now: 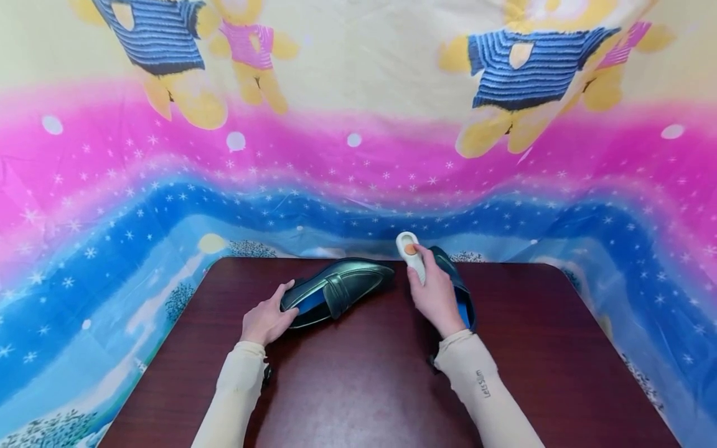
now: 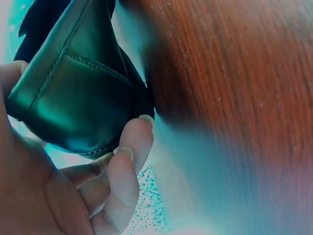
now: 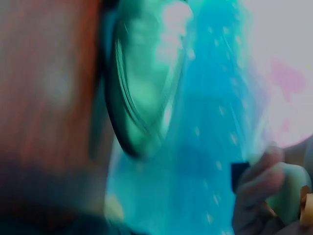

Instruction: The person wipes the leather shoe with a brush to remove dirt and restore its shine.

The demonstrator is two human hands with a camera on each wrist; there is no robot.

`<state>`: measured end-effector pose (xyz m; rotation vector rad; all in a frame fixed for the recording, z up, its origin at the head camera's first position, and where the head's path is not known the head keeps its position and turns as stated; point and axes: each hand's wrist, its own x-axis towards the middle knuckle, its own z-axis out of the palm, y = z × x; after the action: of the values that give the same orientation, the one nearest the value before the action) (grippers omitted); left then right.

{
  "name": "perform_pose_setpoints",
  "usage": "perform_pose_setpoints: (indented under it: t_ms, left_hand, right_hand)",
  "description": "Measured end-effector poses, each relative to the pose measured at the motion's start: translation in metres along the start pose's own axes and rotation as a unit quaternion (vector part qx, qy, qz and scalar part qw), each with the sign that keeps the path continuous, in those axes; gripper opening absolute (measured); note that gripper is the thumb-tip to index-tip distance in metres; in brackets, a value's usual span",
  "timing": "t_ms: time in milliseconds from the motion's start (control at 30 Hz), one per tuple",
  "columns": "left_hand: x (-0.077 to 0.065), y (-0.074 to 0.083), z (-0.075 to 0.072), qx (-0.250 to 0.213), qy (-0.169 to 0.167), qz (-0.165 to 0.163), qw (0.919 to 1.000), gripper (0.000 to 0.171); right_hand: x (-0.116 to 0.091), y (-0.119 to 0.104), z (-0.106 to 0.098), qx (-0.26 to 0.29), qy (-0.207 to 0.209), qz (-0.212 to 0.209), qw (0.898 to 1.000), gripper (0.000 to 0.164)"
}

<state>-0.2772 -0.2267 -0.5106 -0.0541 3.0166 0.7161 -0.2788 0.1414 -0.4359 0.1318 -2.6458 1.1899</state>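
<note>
A dark green leather loafer (image 1: pixel 358 280) with a blue insole lies on the table, toe towards the right. My left hand (image 1: pixel 267 320) grips its heel, the thumb at the opening. The left wrist view shows the stitched heel (image 2: pixel 78 107) close up, with fingers beneath it. In my right hand (image 1: pixel 439 298) is a white handheld tool (image 1: pixel 411 255) with a round orange part, its kind unclear. Behind that hand stands a second dark loafer (image 1: pixel 448 262), partly hidden. The right wrist view catches the first loafer's shiny toe (image 3: pixel 146 83), with the right fingers (image 3: pixel 259 188) round the white tool.
The dark red wooden table (image 1: pixel 358 386) has rounded far corners. A printed cloth (image 1: pixel 358 180) with bears and snowflakes hangs behind it and along both sides, close to the far edge.
</note>
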Motion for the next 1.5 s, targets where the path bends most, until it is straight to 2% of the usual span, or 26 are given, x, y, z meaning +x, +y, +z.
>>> perform_pose_setpoints:
  t_ms: [167, 300, 533, 633, 733, 833, 933, 1200, 1367, 1500]
  left_hand:
    - [0.001, -0.001, -0.001, 0.002, 0.001, 0.006, 1.0000, 0.071]
    - [0.001, -0.003, -0.001, 0.003, -0.003, 0.003, 1.0000, 0.072]
    - [0.000, -0.001, 0.000, -0.005, 0.001, 0.000, 1.0000, 0.072]
    - [-0.001, -0.001, 0.002, -0.009, 0.002, -0.002, 1.0000, 0.071]
    - [-0.001, -0.001, 0.003, -0.008, 0.004, -0.002, 1.0000, 0.071]
    - [-0.001, -0.001, 0.003, -0.009, 0.006, -0.002, 0.9999, 0.071]
    - [-0.001, -0.001, 0.002, -0.008, 0.007, -0.001, 0.9999, 0.072]
    - [-0.004, -0.001, 0.000, -0.010, -0.005, -0.007, 0.9999, 0.072]
    - [-0.003, -0.001, 0.000, -0.012, -0.005, -0.003, 0.9999, 0.072]
    - [-0.002, 0.000, 0.001, -0.014, -0.007, -0.001, 0.9999, 0.073]
  right_hand:
    - [0.007, 0.020, -0.033, 0.040, -0.057, 0.039, 0.997, 0.054]
    - [0.006, 0.034, -0.045, 0.066, -0.081, 0.054, 0.993, 0.056]
    - [0.009, 0.046, -0.065, 0.061, -0.049, 0.039, 0.996, 0.058]
    - [0.011, 0.058, -0.077, 0.035, -0.027, 0.040, 0.998, 0.061]
    - [0.011, 0.075, -0.090, -0.024, 0.010, 0.044, 0.999, 0.056]
    - [0.010, 0.094, -0.101, -0.087, 0.052, 0.050, 0.994, 0.048]
    - [0.009, 0.113, -0.109, -0.113, 0.071, 0.058, 0.989, 0.042]
    - [0.007, 0.153, -0.112, -0.157, 0.037, 0.069, 0.984, 0.034]
    - [0.006, 0.171, -0.112, -0.180, -0.011, 0.081, 0.980, 0.039]
    - [0.003, 0.185, -0.114, -0.182, -0.024, 0.109, 0.977, 0.046]
